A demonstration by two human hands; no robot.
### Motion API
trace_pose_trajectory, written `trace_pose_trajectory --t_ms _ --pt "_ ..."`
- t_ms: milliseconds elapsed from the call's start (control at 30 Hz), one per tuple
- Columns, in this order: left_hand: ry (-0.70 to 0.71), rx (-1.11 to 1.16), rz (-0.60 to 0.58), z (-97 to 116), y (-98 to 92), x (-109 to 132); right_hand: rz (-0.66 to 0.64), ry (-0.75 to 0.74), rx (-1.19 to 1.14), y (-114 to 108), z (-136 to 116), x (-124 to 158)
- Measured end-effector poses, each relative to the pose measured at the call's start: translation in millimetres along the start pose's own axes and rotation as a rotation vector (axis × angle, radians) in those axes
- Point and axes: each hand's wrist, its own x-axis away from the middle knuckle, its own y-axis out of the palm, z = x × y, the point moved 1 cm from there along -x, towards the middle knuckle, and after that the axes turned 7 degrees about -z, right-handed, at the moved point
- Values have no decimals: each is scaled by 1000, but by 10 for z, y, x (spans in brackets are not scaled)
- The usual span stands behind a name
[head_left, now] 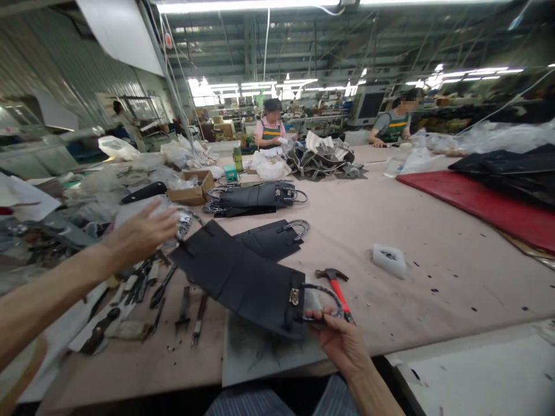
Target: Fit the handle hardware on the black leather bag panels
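A black leather bag panel (236, 274) with a metal clasp (295, 296) lies stretched across the table in front of me. My right hand (340, 341) pinches its braided handle (321, 300) at the near end. My left hand (145, 231) is raised at the panel's far end, fingers curled by the other handle (184, 224); motion smears it, so its grip is unclear. A red-handled hammer (336, 286) rests just beyond my right hand.
Pliers and punches (165, 300) lie left of the panel. More black bag pieces (269, 237) and a stack (255, 196) sit farther back. A white plastic tray (389, 259), a cardboard box (193, 190) and a red sheet (481, 205) are on the table. Two people work at the far end.
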Motion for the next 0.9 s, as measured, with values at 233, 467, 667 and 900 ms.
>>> trace_pose_trajectory --t_ms 233,467,667,900 --pt "-420 -305 -134 209 1181 -575 73 48 -37 305 852 99" --pt "-733 -267 -501 473 2563 672 69 196 -90 281 1048 225" --pt "-631 -323 -354 421 2778 786 65 343 -129 398 1278 397" --pt "-580 -247 -301 407 2897 866 254 301 73 400 1175 429"
